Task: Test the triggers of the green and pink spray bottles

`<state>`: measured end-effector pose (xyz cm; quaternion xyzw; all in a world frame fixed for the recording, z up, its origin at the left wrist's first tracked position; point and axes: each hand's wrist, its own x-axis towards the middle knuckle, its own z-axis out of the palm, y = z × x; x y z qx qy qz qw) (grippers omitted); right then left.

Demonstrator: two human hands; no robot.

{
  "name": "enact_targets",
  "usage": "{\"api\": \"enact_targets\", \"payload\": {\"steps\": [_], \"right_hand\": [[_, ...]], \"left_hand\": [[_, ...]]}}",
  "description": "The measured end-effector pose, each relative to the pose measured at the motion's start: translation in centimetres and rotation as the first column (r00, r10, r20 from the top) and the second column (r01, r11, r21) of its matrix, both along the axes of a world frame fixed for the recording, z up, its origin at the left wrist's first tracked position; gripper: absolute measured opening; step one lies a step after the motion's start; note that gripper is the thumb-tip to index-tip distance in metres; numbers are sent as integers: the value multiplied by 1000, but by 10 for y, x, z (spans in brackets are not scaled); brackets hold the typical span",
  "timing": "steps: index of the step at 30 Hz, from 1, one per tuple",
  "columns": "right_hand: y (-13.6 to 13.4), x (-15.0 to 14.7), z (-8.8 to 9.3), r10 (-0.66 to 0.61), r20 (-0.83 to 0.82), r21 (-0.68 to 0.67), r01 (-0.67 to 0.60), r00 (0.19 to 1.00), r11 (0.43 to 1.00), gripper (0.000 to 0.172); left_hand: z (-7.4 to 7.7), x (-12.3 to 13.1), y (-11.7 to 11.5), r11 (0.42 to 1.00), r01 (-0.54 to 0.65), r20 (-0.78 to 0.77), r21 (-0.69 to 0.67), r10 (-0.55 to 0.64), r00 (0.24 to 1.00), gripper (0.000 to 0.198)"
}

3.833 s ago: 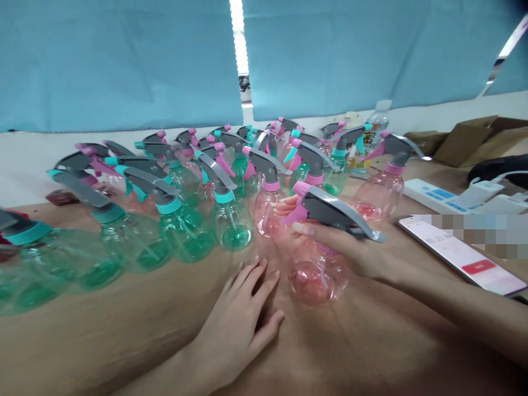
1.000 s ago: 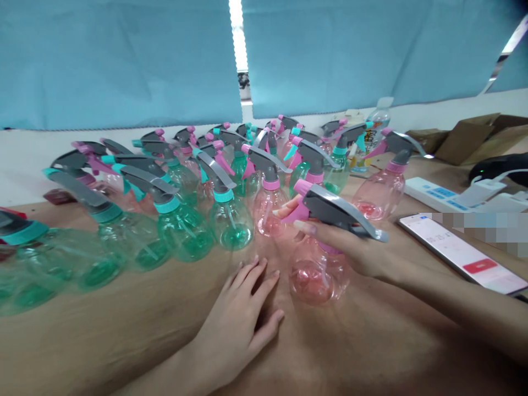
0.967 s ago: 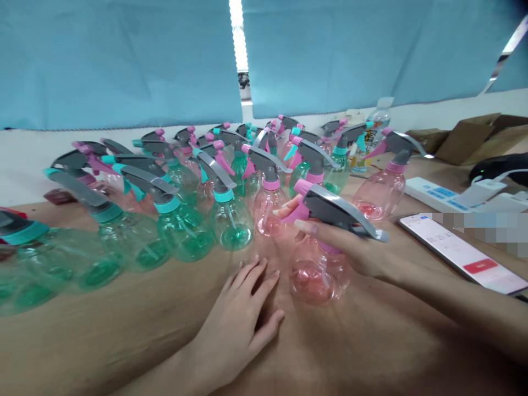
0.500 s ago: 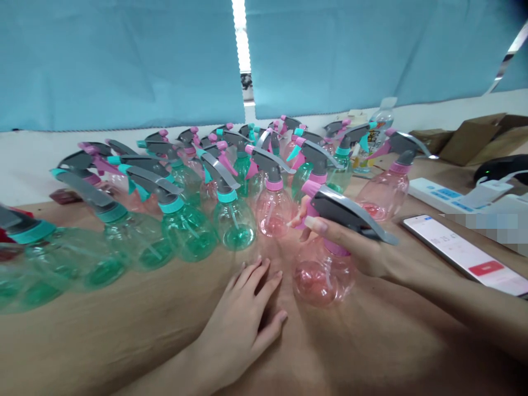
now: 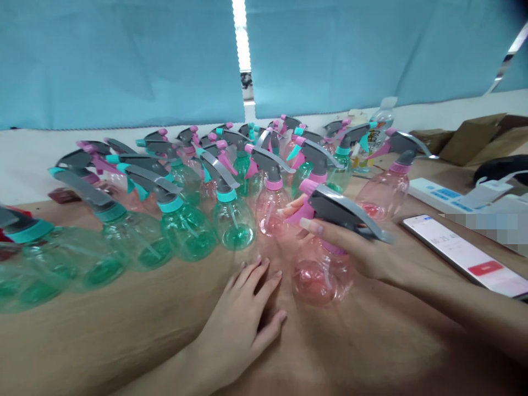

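Note:
A pink clear spray bottle (image 5: 315, 278) with a grey and pink trigger head stands on the table at centre right. My right hand (image 5: 355, 242) is round its neck, thumb on the near side and fingers reaching past the pink trigger on the far side. Part of the palm is hidden behind the head. My left hand (image 5: 243, 313) lies flat on the table to the left of this bottle, fingers spread, holding nothing. Just beyond it stand a green spray bottle (image 5: 235, 228) and another pink spray bottle (image 5: 273, 212).
Several green and pink spray bottles (image 5: 187, 234) crowd the table from left to centre. At right lie a phone (image 5: 466, 256) and a white power strip (image 5: 437, 192). Cardboard boxes (image 5: 470, 137) and a clear drink bottle (image 5: 381, 124) stand behind, near the blue curtain (image 5: 124, 66).
The held spray bottle's head has shifted slightly left, and the right fingers reach a little further left. My left hand has stayed put.

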<state>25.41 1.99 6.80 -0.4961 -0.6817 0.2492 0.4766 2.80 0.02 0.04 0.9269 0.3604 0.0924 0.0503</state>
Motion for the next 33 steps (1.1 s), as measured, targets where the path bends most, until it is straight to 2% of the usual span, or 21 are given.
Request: {"api": "enact_targets", "payload": {"steps": [6,12,18,27,33], "right_hand": [[3,-1,-4,58,-66,-23,-59,996,998,29],[6,1,-9,143,-120,-1,-144,982,990,22],[7,1,-10,156,-128,2,-158,979,988,21],[5,-1,-2,138,-100,-10,-140,985,990,23],[5,1,-11,93,-102,-15,-95,990,995,20]], "left_hand": [[-2,1,1,1000,2,6,4,-2,1000,46],[-1,0,0,1000,4,-1,-3,-4,1000,46],[-1,0,1,1000,-2,6,-9,2,1000,47],[-1,0,0,1000,-6,-1,-12,6,1000,47],[-2,0,0,1000,-5,1,-7,5,1000,46]]}}
